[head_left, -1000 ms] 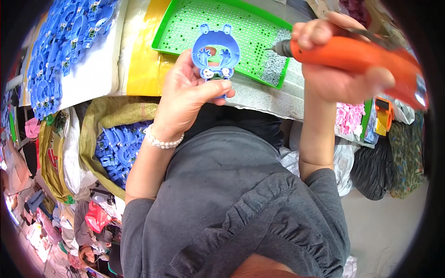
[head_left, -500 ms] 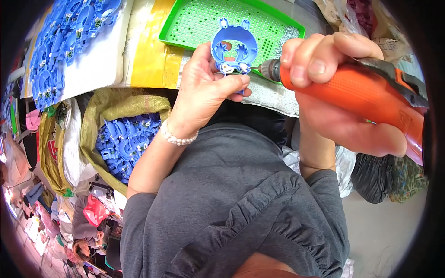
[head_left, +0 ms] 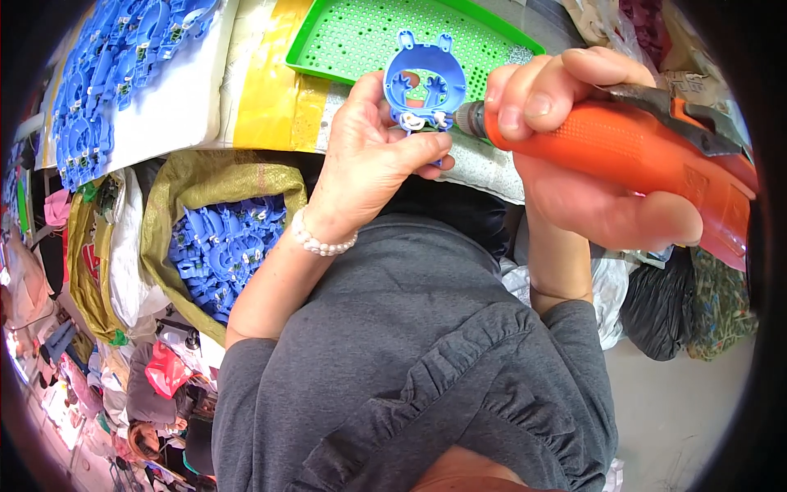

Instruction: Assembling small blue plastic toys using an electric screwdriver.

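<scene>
Bright, even daylight-like light, colours saturated. No hard shadows; soft shade only under the left hand (head_left: 373, 156) and along the table edge above the grey shirt (head_left: 410, 361). White sheet (head_left: 168, 107) at upper left is near blown out, mild glare on the yellow tape strip (head_left: 275, 90). Strong fisheye: black vignette fills all corners, straight edges of the green perforated tray (head_left: 344, 41) bow. Orange electric screwdriver (head_left: 631, 156) looms oversized near the lens, slightly soft. Centre sharp; clutter at lower left rim is smeared and compressed, too small to tell apart.
</scene>
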`<state>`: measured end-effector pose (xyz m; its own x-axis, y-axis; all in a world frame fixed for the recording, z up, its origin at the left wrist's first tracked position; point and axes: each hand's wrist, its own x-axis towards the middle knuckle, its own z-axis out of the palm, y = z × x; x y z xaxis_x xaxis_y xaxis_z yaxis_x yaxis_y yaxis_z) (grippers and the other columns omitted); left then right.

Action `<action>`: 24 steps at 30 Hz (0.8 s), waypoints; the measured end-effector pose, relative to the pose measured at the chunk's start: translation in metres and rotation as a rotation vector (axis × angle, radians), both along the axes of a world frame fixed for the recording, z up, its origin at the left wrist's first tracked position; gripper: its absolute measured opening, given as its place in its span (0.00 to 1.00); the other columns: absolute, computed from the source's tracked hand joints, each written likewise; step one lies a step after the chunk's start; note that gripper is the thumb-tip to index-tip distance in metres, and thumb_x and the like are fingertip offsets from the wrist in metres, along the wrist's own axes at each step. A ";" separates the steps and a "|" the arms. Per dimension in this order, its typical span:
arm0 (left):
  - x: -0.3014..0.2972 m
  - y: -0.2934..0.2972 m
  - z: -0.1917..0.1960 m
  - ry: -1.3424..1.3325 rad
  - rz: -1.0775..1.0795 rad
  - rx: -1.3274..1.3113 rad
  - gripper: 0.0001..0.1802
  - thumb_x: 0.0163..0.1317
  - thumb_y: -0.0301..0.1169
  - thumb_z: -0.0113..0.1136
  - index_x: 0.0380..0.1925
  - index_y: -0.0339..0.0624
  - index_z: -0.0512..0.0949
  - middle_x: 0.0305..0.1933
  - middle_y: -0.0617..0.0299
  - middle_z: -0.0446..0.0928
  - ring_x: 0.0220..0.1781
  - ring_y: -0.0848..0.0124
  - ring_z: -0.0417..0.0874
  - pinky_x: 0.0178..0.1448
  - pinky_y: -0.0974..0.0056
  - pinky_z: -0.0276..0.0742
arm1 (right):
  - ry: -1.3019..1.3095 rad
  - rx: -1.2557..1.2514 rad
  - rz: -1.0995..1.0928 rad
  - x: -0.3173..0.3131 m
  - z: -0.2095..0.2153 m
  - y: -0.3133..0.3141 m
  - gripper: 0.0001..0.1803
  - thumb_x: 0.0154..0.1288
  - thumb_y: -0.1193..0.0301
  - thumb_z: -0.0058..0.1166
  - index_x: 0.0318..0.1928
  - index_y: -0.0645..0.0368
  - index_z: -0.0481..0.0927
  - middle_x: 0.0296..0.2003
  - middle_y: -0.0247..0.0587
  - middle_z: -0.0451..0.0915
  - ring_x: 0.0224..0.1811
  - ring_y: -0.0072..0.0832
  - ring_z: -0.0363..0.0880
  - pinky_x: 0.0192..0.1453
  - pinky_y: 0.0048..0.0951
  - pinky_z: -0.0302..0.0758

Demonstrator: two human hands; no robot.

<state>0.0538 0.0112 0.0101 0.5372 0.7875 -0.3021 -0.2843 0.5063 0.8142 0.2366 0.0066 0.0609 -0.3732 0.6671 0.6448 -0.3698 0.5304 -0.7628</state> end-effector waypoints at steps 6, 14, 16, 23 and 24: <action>0.009 -0.007 -0.002 0.004 0.126 -0.024 0.21 0.51 0.16 0.61 0.43 0.35 0.64 0.37 0.56 0.77 0.28 0.72 0.83 0.28 0.72 0.81 | 0.050 -0.003 -0.075 -0.011 -0.013 -0.003 0.55 0.44 0.25 0.49 0.54 0.65 0.68 0.35 0.40 0.74 0.31 0.32 0.72 0.38 0.36 0.69; 0.008 -0.005 0.004 -0.057 0.075 -0.004 0.21 0.52 0.16 0.61 0.45 0.35 0.64 0.36 0.56 0.78 0.28 0.71 0.83 0.29 0.71 0.82 | 0.027 -0.016 0.007 0.004 0.007 -0.005 0.56 0.47 0.26 0.49 0.60 0.64 0.64 0.39 0.39 0.73 0.36 0.31 0.72 0.43 0.36 0.67; 0.008 0.004 0.011 -0.026 0.048 0.049 0.21 0.54 0.17 0.61 0.46 0.34 0.64 0.36 0.55 0.78 0.29 0.68 0.84 0.30 0.69 0.82 | 0.028 0.013 0.050 0.014 0.013 -0.004 0.58 0.46 0.25 0.48 0.63 0.62 0.63 0.43 0.36 0.72 0.40 0.30 0.71 0.45 0.36 0.65; -0.002 0.022 0.007 -0.047 0.108 -0.015 0.20 0.56 0.27 0.64 0.47 0.37 0.69 0.38 0.56 0.79 0.27 0.69 0.83 0.27 0.72 0.79 | 0.172 -0.225 -0.290 0.018 -0.035 -0.004 0.49 0.54 0.29 0.45 0.54 0.67 0.71 0.32 0.40 0.77 0.30 0.30 0.73 0.40 0.36 0.69; -0.003 0.023 0.006 -0.046 0.073 -0.018 0.19 0.57 0.28 0.64 0.47 0.37 0.70 0.38 0.56 0.79 0.26 0.69 0.82 0.26 0.72 0.78 | 0.206 -0.269 -0.327 0.016 -0.045 -0.005 0.47 0.55 0.31 0.45 0.52 0.67 0.72 0.31 0.41 0.76 0.29 0.30 0.73 0.39 0.35 0.70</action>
